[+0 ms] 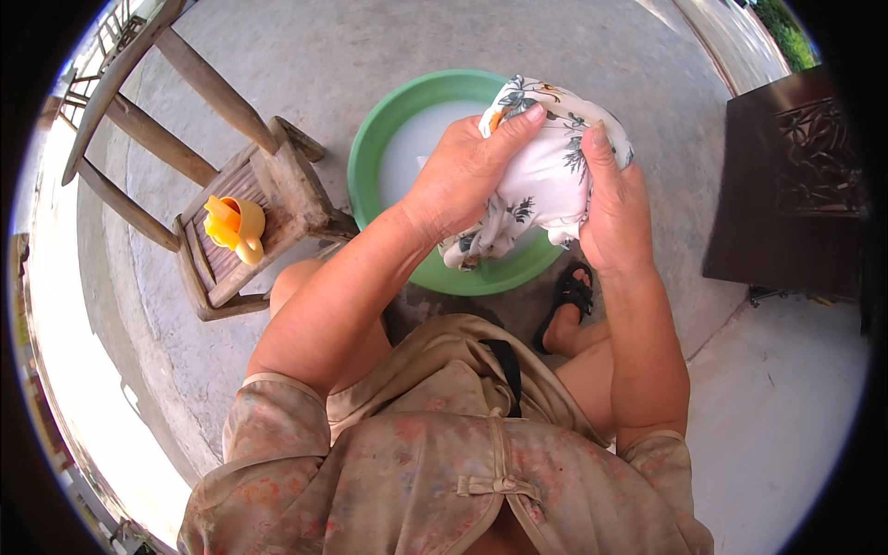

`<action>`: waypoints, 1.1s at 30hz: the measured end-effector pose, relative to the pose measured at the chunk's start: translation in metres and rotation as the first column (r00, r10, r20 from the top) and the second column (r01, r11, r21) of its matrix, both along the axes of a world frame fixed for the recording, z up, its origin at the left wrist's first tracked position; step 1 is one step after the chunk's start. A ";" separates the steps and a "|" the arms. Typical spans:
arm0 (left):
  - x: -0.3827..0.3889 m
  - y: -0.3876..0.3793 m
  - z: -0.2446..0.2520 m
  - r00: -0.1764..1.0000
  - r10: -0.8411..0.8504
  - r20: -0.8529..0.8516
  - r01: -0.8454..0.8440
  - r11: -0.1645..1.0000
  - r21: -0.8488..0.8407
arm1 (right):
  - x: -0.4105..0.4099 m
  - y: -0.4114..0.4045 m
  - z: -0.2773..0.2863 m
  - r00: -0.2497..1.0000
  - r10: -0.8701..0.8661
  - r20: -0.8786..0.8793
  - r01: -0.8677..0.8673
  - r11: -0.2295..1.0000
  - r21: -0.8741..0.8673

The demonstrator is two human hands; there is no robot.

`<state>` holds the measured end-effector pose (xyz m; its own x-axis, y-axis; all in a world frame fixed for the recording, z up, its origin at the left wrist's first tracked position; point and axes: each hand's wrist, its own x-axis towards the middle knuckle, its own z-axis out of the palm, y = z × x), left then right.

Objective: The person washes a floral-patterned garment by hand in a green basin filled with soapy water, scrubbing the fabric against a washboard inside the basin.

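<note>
Both my hands grip a white cloth (548,149) printed with dark leaves and a few orange patches; it looks like a garment or fabric piece. My left hand (461,173) holds its left side, thumb on top. At its right side is my right hand (617,201), thumb pointing up along the fabric. The cloth is bunched, and its lower end hangs in folds above a round green plastic basin (368,146). Whitish, cloudy water (416,139) fills part of the basin. My fingers are mostly hidden behind the cloth.
Left of the basin stands a wooden chair (305,173) with a slatted seat. On that seat sits a yellow cup (253,218) with yellow items inside. A dark carved wooden piece of furniture (763,187) stands at right on the concrete floor (277,41). My sandalled foot (572,298) is beside the basin.
</note>
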<state>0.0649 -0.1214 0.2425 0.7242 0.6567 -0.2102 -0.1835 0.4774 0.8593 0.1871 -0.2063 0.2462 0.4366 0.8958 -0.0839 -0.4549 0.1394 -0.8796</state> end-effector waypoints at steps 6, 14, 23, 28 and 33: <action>0.009 -0.008 -0.009 0.988 0.152 0.020 -0.150 0.985 -0.080 | -0.011 -0.010 0.009 0.814 -0.028 0.580 0.057 0.998 -0.032; 0.043 -0.051 -0.010 0.904 0.404 0.136 -0.426 0.877 0.223 | 0.007 0.033 -0.004 0.204 -0.330 0.922 0.395 0.889 0.231; 0.037 -0.032 -0.021 0.920 0.391 0.029 -0.371 0.845 0.386 | -0.007 0.024 -0.022 0.412 -0.400 0.819 0.405 0.885 0.229; 0.041 -0.055 -0.019 0.906 0.419 0.060 -0.400 0.803 0.441 | -0.004 0.012 -0.024 0.420 -0.335 0.843 0.437 0.889 0.136; 0.032 -0.050 -0.011 0.926 0.358 -0.121 -0.295 0.884 0.363 | -0.015 0.001 -0.029 0.459 -0.285 0.842 0.411 0.908 0.084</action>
<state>0.0966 -0.1713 0.2311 0.4272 0.9031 -0.0434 -0.1074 0.0983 0.9893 0.1721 -0.2050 0.2168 0.6340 0.6632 0.3977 0.5419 -0.0141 -0.8404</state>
